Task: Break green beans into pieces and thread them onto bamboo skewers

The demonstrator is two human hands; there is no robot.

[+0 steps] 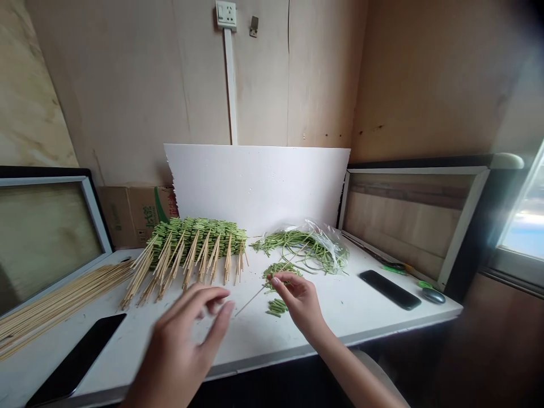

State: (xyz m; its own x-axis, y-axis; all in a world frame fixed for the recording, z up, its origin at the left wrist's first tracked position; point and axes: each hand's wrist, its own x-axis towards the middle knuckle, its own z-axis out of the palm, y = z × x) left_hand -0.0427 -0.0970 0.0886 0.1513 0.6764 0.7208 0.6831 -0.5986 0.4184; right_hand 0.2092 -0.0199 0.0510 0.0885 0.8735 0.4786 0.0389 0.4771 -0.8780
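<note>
My right hand (297, 297) pinches one end of a thin wooden skewer (250, 301), which slants down to the left. My left hand (191, 334) is near the skewer's lower end, its thumb and fingers apart and nothing between them. Beneath and beside my right hand lie a small heap of cut green bean pieces (283, 268) and a smaller group of short pieces (277, 307). Skewers loaded with green pieces (199, 235) are stacked at the back left, their bare ends pointing forward. Long uncut beans (297, 242) lie partly in a clear plastic bag (329, 241).
Bare skewers (63, 300) lie on the white table (335, 323) at the left, behind a black phone (79, 360). Another dark phone (390, 289), a computer mouse (433, 295) and green-handled scissors (425, 284) are at the right. A white board (259, 187) stands behind.
</note>
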